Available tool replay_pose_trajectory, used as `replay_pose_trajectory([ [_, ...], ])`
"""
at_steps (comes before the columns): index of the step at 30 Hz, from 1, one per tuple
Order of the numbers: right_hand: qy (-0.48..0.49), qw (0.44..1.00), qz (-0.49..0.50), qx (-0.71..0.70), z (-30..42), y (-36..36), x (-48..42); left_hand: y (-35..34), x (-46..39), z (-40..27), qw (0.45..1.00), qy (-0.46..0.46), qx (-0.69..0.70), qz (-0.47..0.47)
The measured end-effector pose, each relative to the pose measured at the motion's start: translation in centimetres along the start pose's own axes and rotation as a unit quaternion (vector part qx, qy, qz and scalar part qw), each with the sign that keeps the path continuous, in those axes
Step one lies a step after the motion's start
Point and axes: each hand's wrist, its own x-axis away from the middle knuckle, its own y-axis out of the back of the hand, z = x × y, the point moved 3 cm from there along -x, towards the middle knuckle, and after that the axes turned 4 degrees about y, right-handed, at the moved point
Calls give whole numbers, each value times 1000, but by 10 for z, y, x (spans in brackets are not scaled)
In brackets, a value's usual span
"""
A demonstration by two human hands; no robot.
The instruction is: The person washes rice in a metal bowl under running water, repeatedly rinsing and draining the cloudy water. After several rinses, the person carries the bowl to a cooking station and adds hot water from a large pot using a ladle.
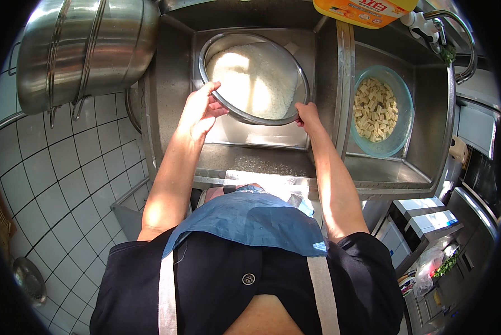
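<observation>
A round stainless steel basin (256, 121) is tilted inside the left bowl of a metal sink (254, 161). White rice grains (271, 92) cover much of its inside, with cloudy liquid along one side and bright sunlight across the middle. My left hand (203, 108) grips the basin's near left rim, thumb over the edge and fingers beneath. At the lower right rim, my right hand (308, 114) is closed around the edge. Whether the basin's underside touches the sink floor cannot be seen.
In the right sink bowl sits a translucent plastic basin (405, 140) of pale cut cubes (376, 111). A yellow detergent jug (365, 12) and a curved faucet (470, 42) stand at the back right. A large steel pot (95, 50) is at the upper left, beside a tiled wall (66, 167).
</observation>
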Motion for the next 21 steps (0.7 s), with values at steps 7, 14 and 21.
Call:
replay_pose_trajectory([
  [7,-13,1000,15,-7,0,0,-1,-1,-4,-1,1000,1,24,2],
  [14,-19,1000,5,-18,2,0,2,-1,-6,-3,1000,10,11,11],
  [21,-27,999,20,-27,5,-1,5,-1,-7,-4,1000,25,6,16],
])
